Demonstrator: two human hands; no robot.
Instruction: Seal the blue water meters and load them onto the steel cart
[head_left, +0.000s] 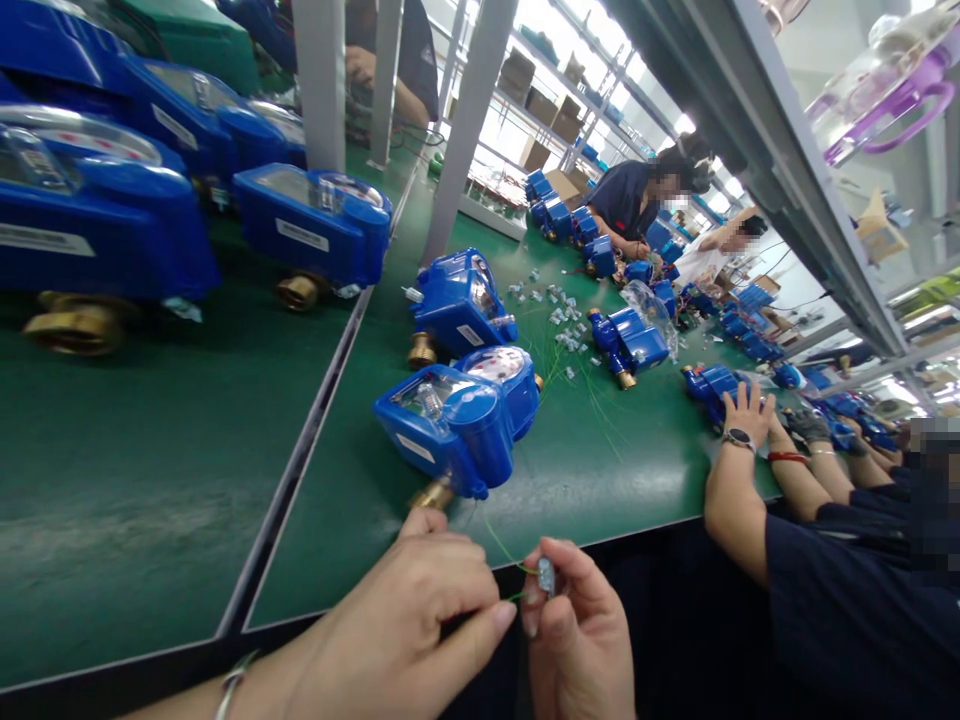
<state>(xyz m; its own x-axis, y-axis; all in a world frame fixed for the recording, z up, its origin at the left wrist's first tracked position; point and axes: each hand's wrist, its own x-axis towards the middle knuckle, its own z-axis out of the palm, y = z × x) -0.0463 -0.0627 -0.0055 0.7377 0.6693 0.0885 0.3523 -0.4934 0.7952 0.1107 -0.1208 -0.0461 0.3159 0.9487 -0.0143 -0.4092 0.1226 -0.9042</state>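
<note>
A small clear-grey wire seal (546,577) is pinched between the thumb and fingers of my right hand (581,625). Thin green wire (501,545) runs from it up toward the underside of a blue water meter (457,425). Another stretch of that wire reaches the thumb tip of my left hand (420,610), whose fingers are curled closed, partly hiding the grip. One left finger lies against the brass fitting (433,494) of the meter. Just behind stands a second blue meter (499,380) with a round dial, touching the first or nearly so.
Loose seals (568,330) and green wires lie on the green table (555,480). More meters stand at left (307,225) and beyond. A metal post (469,130) rises from the table. Co-workers' hands (750,415) handle meters at right. A metal strip (300,450) divides the tabletop.
</note>
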